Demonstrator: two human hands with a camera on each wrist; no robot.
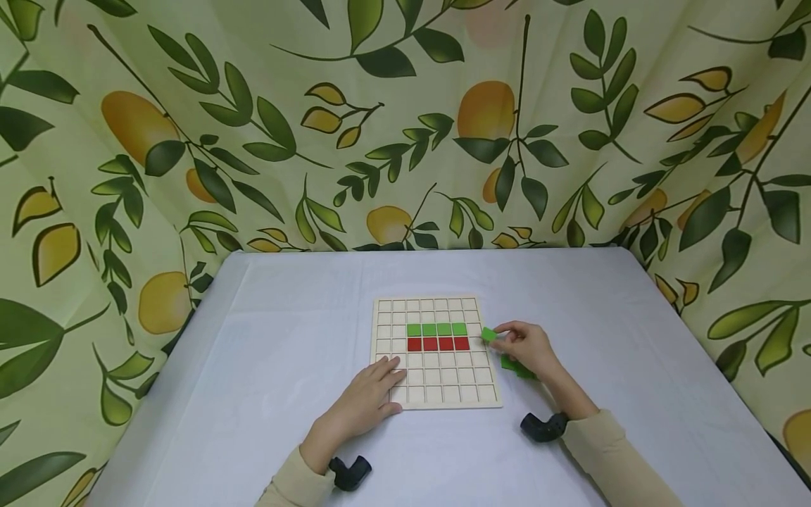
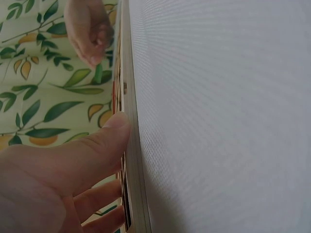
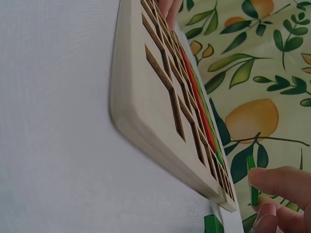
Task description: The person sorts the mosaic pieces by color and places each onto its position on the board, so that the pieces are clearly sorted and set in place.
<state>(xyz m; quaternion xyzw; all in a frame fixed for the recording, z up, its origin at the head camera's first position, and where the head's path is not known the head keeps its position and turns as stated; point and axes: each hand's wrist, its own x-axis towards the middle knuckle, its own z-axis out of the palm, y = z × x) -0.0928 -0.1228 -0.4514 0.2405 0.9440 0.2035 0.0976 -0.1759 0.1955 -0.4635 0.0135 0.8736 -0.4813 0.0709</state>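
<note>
Green square tile (image 1: 488, 334), one, pinched by thumb and finger of the right hand (image 1: 529, 348) at the wooden grid board's (image 1: 448, 396) right edge. Probably light, stiff, smooth enough to slip; best held by opposite edges. On the board: four green tiles (image 1: 429, 329) in a row, four red tiles (image 1: 430, 344) directly nearer. Left hand (image 1: 364, 394) well apart from the right, fingers extended over the board's near-left part. Loose green tiles (image 1: 507, 362) beside the board: at least two, partly hidden, exact count unclear. Beneath, one white tablecloth (image 1: 285, 338).
</note>
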